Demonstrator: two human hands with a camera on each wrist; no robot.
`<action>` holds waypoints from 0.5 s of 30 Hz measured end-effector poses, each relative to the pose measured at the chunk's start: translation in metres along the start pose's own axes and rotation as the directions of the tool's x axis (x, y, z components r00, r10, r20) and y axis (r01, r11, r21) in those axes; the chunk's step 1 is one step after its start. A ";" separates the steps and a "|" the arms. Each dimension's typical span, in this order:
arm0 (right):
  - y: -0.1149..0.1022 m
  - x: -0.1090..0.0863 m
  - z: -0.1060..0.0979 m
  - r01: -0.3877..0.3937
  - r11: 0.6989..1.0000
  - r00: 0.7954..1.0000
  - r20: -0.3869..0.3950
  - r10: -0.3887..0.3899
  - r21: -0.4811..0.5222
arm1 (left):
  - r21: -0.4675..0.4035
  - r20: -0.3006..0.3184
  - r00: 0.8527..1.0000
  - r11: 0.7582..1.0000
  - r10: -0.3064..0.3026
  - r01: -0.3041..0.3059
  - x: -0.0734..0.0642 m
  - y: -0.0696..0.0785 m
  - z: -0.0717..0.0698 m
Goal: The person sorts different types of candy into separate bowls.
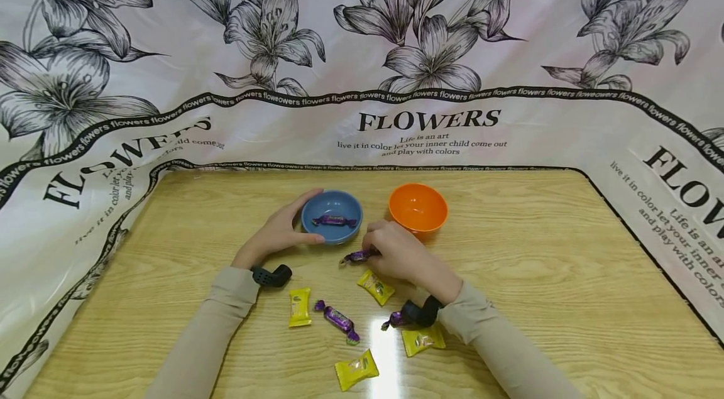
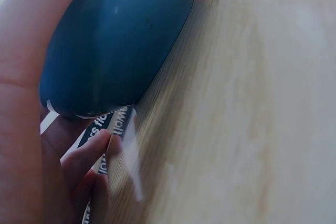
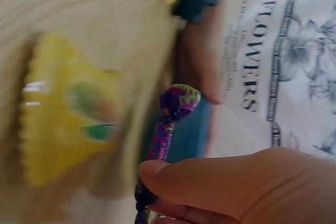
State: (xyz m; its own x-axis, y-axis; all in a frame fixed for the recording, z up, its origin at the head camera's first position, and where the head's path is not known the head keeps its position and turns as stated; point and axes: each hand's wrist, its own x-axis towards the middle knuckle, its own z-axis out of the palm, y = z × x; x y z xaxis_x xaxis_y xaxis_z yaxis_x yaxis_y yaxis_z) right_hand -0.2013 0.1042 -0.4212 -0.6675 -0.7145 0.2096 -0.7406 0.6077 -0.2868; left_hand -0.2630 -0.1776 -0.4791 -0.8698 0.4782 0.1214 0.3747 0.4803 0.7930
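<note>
Here, the left hand point(image 1: 278, 229) grips a blue bowl point(image 1: 332, 203), one purple-wrapped candy point(image 1: 334, 221) inside, the right hand point(image 1: 396, 251) pinches a second purple-wrapped candy point(image 1: 356, 257) just beside the bowl, an orange bowl point(image 1: 418, 206) at right, yellow candy packets point(image 1: 300, 308) scattered on the wooden tabletop point(image 1: 543, 248).

"What's the tabletop point(image 1: 543, 286) like?"
"Wood-grained, smooth, glossy enough to glare at six o'clock."
"And the blue bowl point(image 1: 331, 205) at eleven o'clock?"
"Smooth, plastic-looking; the orange bowl point(image 1: 418, 207) at one o'clock looks glossier."
"The purple candies point(image 1: 338, 322)?"
"Wrapped in shiny film, like the yellow candies point(image 1: 356, 371)."
"Sleeves point(image 1: 195, 336)?"
"Matt cloth."
"And the sheet point(image 1: 305, 147) at twelve o'clock?"
"Smooth, faintly shiny, creased."
</note>
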 end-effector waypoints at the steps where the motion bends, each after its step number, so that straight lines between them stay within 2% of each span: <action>1: -0.002 0.000 -0.003 -0.005 1.000 1.000 0.007 0.005 0.014 | 0.002 -0.002 1.000 1.000 -0.002 0.002 0.000 0.000 0.000; 6: -0.009 0.004 -0.021 -0.041 0.997 0.999 0.024 0.040 0.068 | 0.008 -0.008 1.000 1.000 0.013 -0.013 0.000 -0.001 0.000; 10: -0.012 0.012 -0.033 -0.055 0.995 0.998 0.005 0.055 0.081 | 0.008 -0.006 1.000 1.000 0.024 -0.024 0.001 -0.001 0.001; 15: -0.013 0.029 -0.036 -0.068 0.995 0.998 -0.015 0.069 0.068 | -0.002 -0.001 1.000 1.000 0.019 -0.019 0.001 0.000 0.001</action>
State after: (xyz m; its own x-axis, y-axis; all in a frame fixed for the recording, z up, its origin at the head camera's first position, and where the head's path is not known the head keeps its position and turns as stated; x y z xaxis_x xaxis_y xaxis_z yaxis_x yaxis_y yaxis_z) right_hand -0.2136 0.0877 -0.3781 -0.7179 -0.6657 0.2036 -0.6868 0.6294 -0.3635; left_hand -0.2636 -0.1767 -0.4794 -0.8631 0.4861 0.1372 0.3905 0.4700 0.7916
